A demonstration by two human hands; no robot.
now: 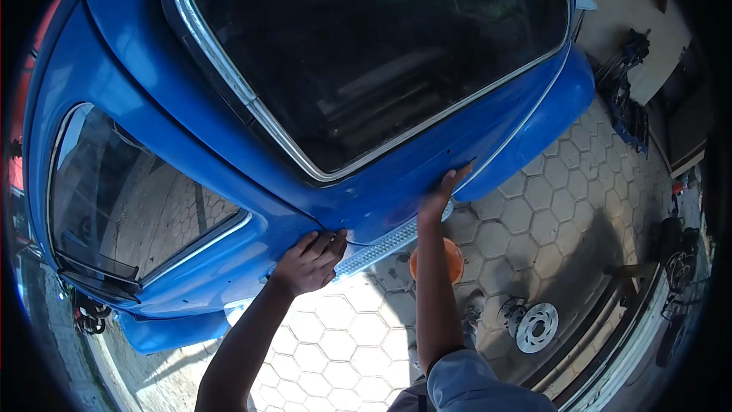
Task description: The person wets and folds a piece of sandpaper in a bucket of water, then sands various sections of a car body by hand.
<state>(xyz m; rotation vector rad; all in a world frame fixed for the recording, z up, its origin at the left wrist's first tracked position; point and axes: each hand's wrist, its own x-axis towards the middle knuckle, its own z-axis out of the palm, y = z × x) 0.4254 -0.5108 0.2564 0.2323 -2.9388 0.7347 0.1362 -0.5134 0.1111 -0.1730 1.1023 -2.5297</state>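
Note:
A blue car point(396, 175) fills the upper left and middle, its dark door window point(396, 53) edged in bright trim. My left hand point(309, 263) rests on the lower bodywork beside a panel seam, fingers bent and slightly apart; its palm is hidden. Farther right, my right hand point(442, 194) lies against the blue panel below the window, fingers stretched out and partly blurred. Between the hands, a textured metal running board point(374, 255) runs along the car's bottom edge. Neither hand visibly holds anything.
An orange bucket point(454, 261) stands partly behind my right forearm on hexagonal paving point(335, 343). A brake disc point(537, 328) lies to the right, near long dark beams point(587, 336). Dark metal parts point(629, 61) are at the far right.

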